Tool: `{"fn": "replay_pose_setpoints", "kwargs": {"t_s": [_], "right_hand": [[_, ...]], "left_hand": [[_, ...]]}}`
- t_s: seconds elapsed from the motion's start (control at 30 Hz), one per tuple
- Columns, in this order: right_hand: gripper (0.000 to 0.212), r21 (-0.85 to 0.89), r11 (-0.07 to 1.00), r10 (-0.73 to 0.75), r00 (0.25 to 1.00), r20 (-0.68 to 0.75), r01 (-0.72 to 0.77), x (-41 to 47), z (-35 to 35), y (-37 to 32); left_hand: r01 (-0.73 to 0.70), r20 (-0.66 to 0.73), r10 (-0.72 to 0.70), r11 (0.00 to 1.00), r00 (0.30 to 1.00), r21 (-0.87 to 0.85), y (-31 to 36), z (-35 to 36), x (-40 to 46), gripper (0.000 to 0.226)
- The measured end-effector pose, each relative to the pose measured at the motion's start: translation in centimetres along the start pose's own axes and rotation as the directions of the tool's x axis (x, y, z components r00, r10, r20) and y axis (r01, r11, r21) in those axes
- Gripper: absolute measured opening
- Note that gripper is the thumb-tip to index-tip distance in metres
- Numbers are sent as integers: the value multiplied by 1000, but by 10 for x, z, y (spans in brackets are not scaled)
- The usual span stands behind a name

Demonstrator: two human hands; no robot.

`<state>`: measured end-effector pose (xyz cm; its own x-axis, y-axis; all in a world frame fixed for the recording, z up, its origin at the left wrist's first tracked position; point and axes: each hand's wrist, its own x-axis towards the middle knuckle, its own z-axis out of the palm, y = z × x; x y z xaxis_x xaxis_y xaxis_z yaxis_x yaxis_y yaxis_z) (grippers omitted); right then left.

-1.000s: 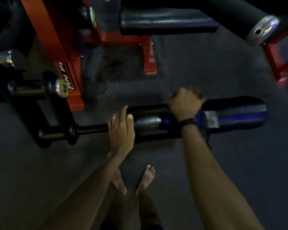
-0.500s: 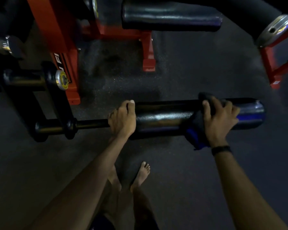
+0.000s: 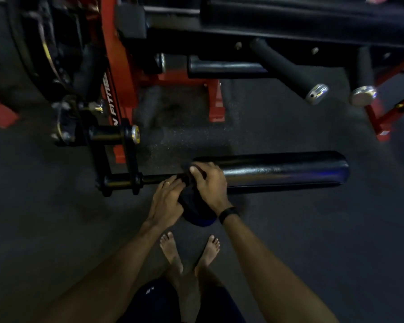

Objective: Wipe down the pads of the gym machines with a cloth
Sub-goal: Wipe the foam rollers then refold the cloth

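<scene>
a: what does the head camera show down there?

b: a long black roller pad lying across the scene, left to right, just above a dark rubber floor. a thin black bar carries on from its left end to a black bracket on the red machine frame.

a: and the cloth?

b: a dark cloth sits at the left end of the roller pad, draped over it there, and hangs down on the near side with a bluish edge at the bottom.

a: the hands?

b: the right hand is curled over the cloth on the pad's left end, grasping it, thumb up on top. a black band is on that wrist. the left hand is just beside it, touching the cloth's left edge near the bar, with a ring on one finger. i cannot tell whether it grips the cloth.

a: anything else?

b: two bare feet on the floor near the person, and further away a second black roller and two black handles with silver caps.
</scene>
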<state>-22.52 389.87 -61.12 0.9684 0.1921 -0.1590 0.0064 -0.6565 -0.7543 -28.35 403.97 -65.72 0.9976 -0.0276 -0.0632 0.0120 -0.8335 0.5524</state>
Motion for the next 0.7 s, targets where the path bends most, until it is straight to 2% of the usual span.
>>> {"fn": "replay_pose_setpoints", "kwargs": {"t_s": [0.07,0.13,0.2,0.23,0.33,0.37,0.43,0.5,0.6,0.7], "right_hand": [[23,244,968,52,998,20,-55,-10,-29,-4],[15,401,912,99,995,-12,-86,-20,-56,-9],[12,492,867,152,983,-102,-83,-34,-89,-20],[13,513,855,174,974,-144,-77,-40,-101,-22],[15,538,842,191,958,-215,-47,-54,-127,-20],[17,538,843,185,952,-243,-27,-61,-136,-19],[21,540,842,174,937,-304,19,-72,-158,-13],[26,526,849,174,914,-366,49,-82,-188,-5],[35,537,840,185,894,-407,70,-101,-244,17],[48,454,888,152,891,-428,66,-124,-306,47]], "left_hand": [[198,-13,-202,969,979,-145,2,-29,1,25],[365,83,-359,862,930,-352,17,-49,9,22],[399,208,-347,693,915,-601,53,-67,20,23],[418,263,-331,613,906,-670,74,-75,27,25],[491,438,-225,483,870,-725,144,-90,42,33],[497,478,-169,470,862,-730,165,-92,47,36],[450,491,-57,503,869,-738,201,-88,56,34],[372,476,31,581,879,-724,234,-82,62,22],[222,406,130,669,905,-709,285,-69,66,12],[77,350,222,739,910,-669,345,-51,68,23]]}}
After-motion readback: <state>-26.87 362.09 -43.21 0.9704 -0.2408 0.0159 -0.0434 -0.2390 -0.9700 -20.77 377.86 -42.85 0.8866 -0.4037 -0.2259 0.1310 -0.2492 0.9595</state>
